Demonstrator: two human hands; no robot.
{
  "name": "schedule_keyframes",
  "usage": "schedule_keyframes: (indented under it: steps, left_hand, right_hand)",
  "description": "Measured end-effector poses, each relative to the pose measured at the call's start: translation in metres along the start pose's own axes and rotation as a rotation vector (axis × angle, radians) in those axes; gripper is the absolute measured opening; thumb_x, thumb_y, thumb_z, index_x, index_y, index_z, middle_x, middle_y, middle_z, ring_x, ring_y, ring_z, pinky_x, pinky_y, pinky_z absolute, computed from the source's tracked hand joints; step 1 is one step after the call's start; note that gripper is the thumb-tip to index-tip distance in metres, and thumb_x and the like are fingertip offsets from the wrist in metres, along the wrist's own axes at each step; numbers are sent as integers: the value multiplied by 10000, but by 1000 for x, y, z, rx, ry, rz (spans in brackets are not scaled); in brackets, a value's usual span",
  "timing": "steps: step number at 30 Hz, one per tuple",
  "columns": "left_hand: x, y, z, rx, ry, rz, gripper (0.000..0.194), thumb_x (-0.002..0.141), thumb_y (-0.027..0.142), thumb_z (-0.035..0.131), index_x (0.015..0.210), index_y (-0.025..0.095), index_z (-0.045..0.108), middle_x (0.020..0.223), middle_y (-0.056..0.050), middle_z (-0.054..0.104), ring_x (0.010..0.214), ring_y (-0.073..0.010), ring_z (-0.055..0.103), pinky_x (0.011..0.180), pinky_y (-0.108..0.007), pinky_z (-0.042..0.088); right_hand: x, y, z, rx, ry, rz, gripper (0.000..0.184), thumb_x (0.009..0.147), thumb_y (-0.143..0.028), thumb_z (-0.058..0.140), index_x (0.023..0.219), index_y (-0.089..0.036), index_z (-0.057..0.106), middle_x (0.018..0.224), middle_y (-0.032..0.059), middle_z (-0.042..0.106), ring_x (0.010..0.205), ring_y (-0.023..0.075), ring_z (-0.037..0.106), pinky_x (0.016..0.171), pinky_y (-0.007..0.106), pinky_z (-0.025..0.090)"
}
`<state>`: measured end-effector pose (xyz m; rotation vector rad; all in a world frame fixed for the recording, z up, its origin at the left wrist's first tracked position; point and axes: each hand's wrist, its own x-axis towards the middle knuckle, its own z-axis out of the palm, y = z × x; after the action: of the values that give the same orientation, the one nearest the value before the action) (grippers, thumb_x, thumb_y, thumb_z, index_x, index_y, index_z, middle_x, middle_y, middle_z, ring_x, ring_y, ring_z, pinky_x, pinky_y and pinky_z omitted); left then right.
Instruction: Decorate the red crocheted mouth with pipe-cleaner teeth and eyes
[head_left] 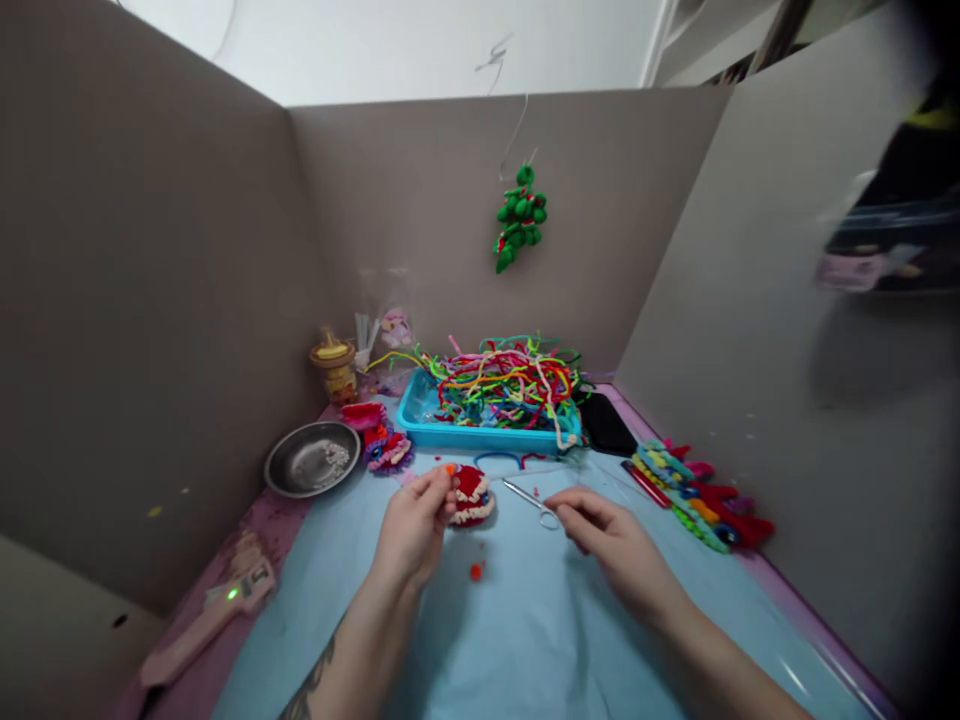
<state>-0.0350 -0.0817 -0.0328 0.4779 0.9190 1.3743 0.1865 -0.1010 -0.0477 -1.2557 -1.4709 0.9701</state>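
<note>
My left hand (pixel 415 520) is closed in a pinch, and a small orange fuzzy piece (pixel 450 469) shows at its fingertips. Just beyond those fingers lies a red fuzzy craft piece (pixel 472 484) with cream edging, partly covered by the hand. My right hand (pixel 600 525) grips small metal scissors (pixel 531 500) by the handle end, their tips pointing left toward the red piece. On the blue cloth nearer to me sits a little orange-red pompom-like bit (pixel 476 572), apart from both hands.
A blue tray (pixel 487 437) heaped with coloured pipe cleaners stands at the back. To the left are a metal bowl (pixel 281 478), a pink glue gun (pixel 214 620) and a yellow-brown cup (pixel 335 372). Colourful fuzzy pieces (pixel 694 500) and a black phone-like slab (pixel 606 424) lie right. Grey panels (pixel 510 300) surround the table.
</note>
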Motion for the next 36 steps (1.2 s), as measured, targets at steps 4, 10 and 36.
schedule_keyframes:
  steps: [4, 10, 36]
  left_hand:
    - [34, 11, 8, -45, 31, 73, 132, 682, 158, 720, 781, 77, 686, 613, -4, 586, 476, -17, 489, 454, -94, 435]
    - [72, 8, -8, -16, 69, 82, 211, 611, 197, 770, 749, 65, 681, 584, 3, 572, 471, -25, 482, 446, -108, 425]
    - [62, -1, -17, -52, 237, -91, 384, 489, 298, 837, 746, 139, 599, 627, 13, 595, 450, -34, 488, 414, -120, 398]
  right_hand:
    - [23, -5, -7, -150, -102, -5, 280, 767, -430, 565, 774, -179, 687, 800, 65, 641, 744, 201, 584, 632, 287, 455]
    - [75, -22, 9, -391, -418, -171, 230, 832, -319, 508, 765, -185, 683, 816, 60, 642, 755, 171, 595, 648, 261, 444]
    - [378, -19, 78, -1161, -565, -232, 211, 693, -198, 655, 891, -197, 728, 865, 53, 725, 799, 192, 651, 649, 212, 438]
